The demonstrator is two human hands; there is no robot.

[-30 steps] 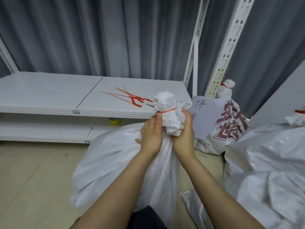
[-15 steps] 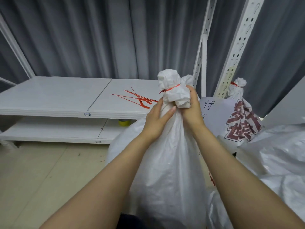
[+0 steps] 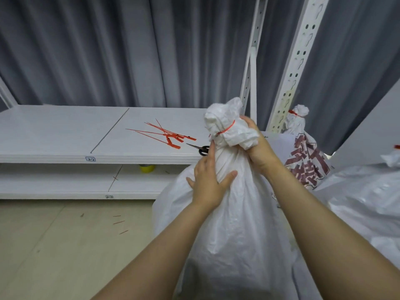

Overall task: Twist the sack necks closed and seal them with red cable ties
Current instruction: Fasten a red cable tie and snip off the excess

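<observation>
Though glossy, crinkly bunched sack [image 3: 229, 224].

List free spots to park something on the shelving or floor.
Free: top shelf left panel, from its left end to the seam; its right panel is crowded with red cable ties and scissors. The floor left of the held sack is open, bar small scraps. Right side is packed with sacks.
</observation>
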